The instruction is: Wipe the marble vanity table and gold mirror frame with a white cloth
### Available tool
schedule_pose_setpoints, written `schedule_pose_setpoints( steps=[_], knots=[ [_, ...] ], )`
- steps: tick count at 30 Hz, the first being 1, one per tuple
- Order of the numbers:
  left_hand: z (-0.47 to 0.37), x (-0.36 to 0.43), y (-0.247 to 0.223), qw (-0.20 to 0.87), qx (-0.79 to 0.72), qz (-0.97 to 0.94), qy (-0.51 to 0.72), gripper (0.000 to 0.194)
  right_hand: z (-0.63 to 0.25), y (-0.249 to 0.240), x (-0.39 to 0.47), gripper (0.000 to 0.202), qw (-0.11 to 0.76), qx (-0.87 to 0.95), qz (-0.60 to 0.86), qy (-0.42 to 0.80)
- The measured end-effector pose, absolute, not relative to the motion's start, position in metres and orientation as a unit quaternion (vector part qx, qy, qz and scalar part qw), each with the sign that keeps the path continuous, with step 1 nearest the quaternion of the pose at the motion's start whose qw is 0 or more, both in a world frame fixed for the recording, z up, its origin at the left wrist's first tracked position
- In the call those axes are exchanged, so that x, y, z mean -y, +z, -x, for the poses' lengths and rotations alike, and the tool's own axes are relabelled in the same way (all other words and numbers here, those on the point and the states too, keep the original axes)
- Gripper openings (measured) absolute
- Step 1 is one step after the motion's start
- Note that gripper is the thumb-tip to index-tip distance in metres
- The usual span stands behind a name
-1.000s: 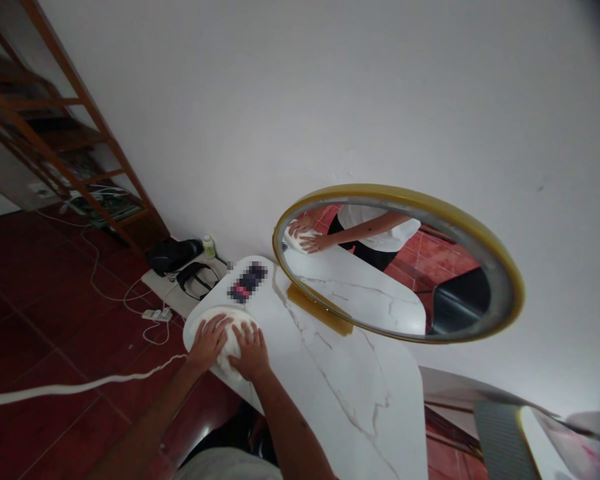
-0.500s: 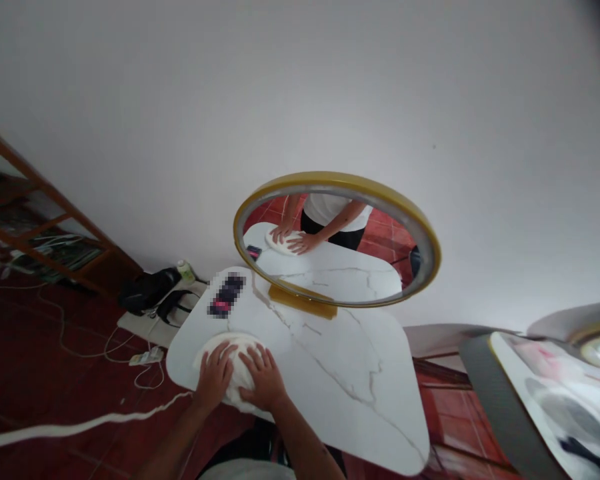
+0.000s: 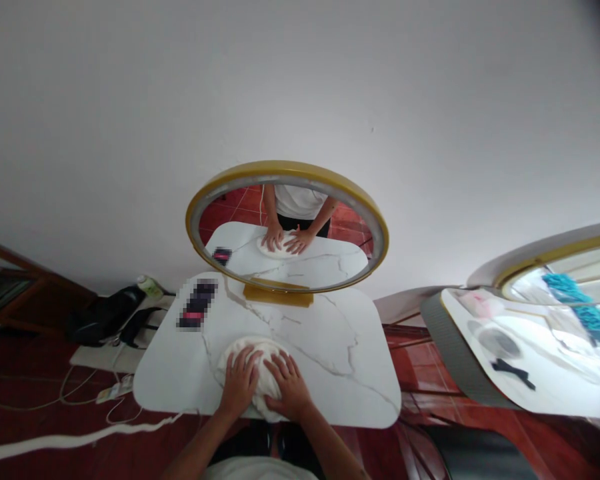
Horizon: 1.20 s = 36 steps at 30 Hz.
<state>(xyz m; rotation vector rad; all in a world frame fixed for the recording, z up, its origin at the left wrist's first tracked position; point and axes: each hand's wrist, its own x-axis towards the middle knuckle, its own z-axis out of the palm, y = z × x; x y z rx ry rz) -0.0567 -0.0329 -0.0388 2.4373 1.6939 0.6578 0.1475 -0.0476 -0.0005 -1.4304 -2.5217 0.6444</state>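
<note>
A bundled white cloth (image 3: pixel 263 387) lies on the marbled white table (image 3: pixel 353 400), by the middle of its near edge. My left hand (image 3: pixel 241 380) presses flat on the cloth's left side, fingers apart. On the right side of the same cloth, my right hand (image 3: pixel 289 385) rests with its fingers spread and the thumb pointing inward. Some folds are hidden under both palms. The round gold-framed mirror (image 3: pixel 380 230) behind reflects both hands and the cloth. A dark pixelated item (image 3: pixel 199 303) with a pink band lies at the table's far left.
To the right stands a second white table (image 3: pixel 460 320) holding a black strip (image 3: pixel 514 373) and another mirror. Left of my table, a black bag (image 3: pixel 105 315), a green-white bottle (image 3: pixel 150 287) and a power strip (image 3: pixel 115 389) with cables sit low down. A dark seat (image 3: pixel 480 453) is at lower right.
The cloth has slid rightward across the table under both hands, from the left part to near the middle. My view has swung right, showing more of the second table.
</note>
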Motion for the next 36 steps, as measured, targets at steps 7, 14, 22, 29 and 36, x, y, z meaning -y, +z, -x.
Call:
schedule_pose_setpoints(
  steps=[7,14,22,29,36],
  knots=[
    [0.069,0.031,-0.039,0.067,-0.549,-0.807,0.205,0.041,-0.139,0.002,0.041,0.079,0.065,0.848,0.477,0.220],
    [0.099,0.024,-0.038,0.059,-0.585,-0.779,0.216,0.040,-0.108,-0.001,0.021,0.075,0.050,0.874,0.442,0.196],
    [0.156,0.021,-0.043,0.050,-0.638,-0.738,0.216,0.039,-0.047,-0.002,-0.004,0.077,0.046,0.900,0.391,0.190],
    [0.207,0.022,-0.045,0.048,-0.688,-0.691,0.218,0.039,0.010,-0.003,-0.021,0.078,0.037,0.912,0.359,0.197],
    [0.235,0.014,-0.046,0.048,-0.722,-0.659,0.204,0.040,0.052,-0.012,-0.034,0.078,0.028,0.905,0.363,0.222]
  ],
)
